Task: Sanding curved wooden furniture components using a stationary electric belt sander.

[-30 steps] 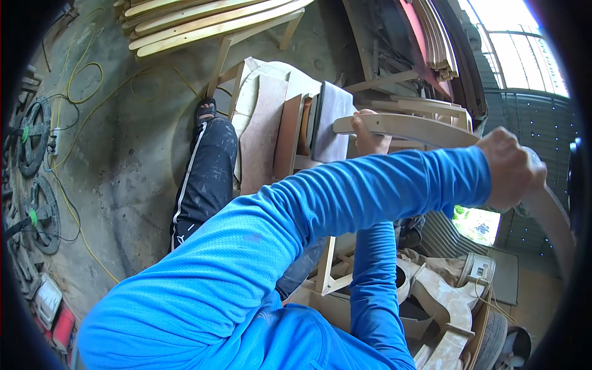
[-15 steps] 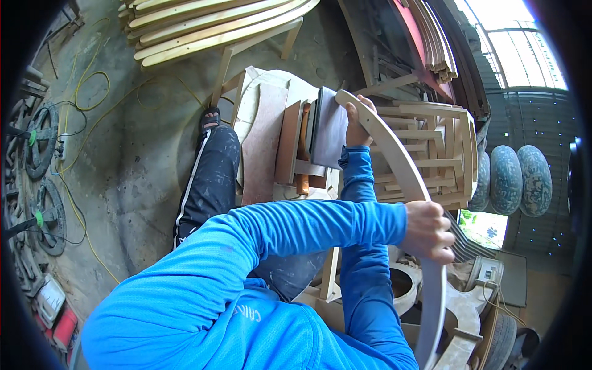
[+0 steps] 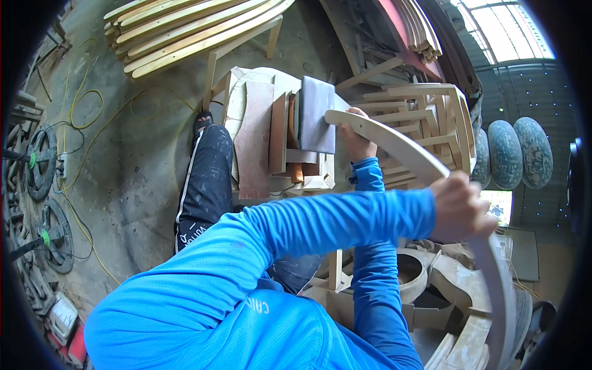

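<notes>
A long curved wooden slat with small holes near its far end slants across my right side. My left hand, slightly blurred, is crossed over my right arm and wraps around the slat's middle. Close to the far end, my right hand grips the slat, its fingers partly hidden behind the wood. The slat's tip overlaps the right edge of an upright grey flat panel; whether they touch I cannot tell. Beside that panel are brown boards on a pale wooden stand.
Curved slats are stacked at the far left. Wooden frames stand beyond my right hand. Large cut wooden parts lie near my right side. A yellow cord trails over the floor at left.
The slat has shifted rightward, its tip lower and now over the panel's right edge. My left hand has moved right with it; my right hand has moved slightly lower. The view has shifted a little.
</notes>
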Demonstrator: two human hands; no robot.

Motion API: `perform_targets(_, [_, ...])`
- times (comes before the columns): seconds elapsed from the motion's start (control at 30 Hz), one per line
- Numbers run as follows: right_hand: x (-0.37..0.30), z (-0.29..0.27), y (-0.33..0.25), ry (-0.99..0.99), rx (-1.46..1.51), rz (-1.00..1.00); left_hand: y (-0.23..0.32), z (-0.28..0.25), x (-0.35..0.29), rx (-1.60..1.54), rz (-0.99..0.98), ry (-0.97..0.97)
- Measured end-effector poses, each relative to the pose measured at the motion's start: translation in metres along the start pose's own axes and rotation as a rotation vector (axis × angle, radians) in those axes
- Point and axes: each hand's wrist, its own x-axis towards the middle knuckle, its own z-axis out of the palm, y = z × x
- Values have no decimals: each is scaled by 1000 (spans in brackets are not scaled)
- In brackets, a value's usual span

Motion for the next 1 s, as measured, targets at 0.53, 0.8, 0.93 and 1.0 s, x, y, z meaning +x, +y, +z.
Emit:
perform_targets(0.53, [-240, -93, -52, 54, -251, 290, -141, -107, 60, -443, -749, 452])
perform_targets(0.8, [-450, -137, -64, 16, -166, 718, -55, -39, -80, -761, -1251, 509])
perform_targets(0.93, [-454, -146, -78, -2, -175, 736, 32, -8, -126, -733, -1308, 250])
perform_targets(1.0, [-470, -149, -64, -42, 87, 881, 32, 1, -136, -699, -1233, 278])
